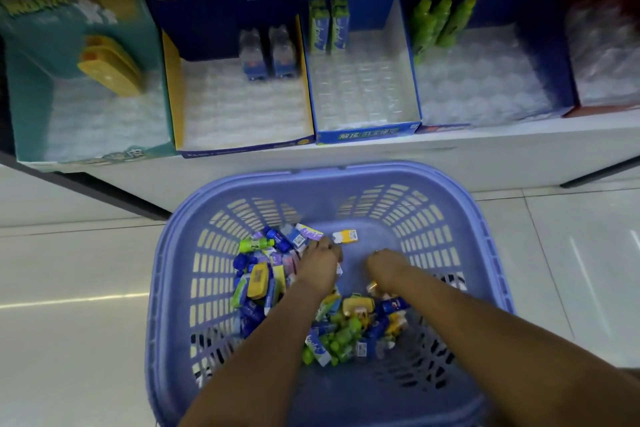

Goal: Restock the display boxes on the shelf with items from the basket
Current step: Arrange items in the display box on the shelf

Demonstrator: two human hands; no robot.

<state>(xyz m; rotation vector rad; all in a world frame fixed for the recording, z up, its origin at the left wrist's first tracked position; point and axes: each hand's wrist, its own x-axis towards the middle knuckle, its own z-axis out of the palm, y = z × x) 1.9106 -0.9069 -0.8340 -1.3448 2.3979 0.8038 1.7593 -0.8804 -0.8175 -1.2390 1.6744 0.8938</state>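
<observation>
A lilac plastic basket (485,253) stands on the floor below the shelf, holding several small packets and toy bottles in blue, green, yellow and white. Both my hands reach down into it. My left hand (318,265) lies knuckles-up at the edge of the pile, and a small white packet (339,269) peeks out at its thumb side. A white-and-yellow box (345,236) lies just beyond its fingertips. My right hand (388,265) has its fingers curled down onto the basket floor; what is under it is hidden.
On the white shelf (450,152) stand open display boxes. From the left: a teal box with yellow items (110,66), a navy box with two clear bottles (266,52), a blue box with two cartons (329,28), a blue box with green bottles (440,21) and a red box (606,45).
</observation>
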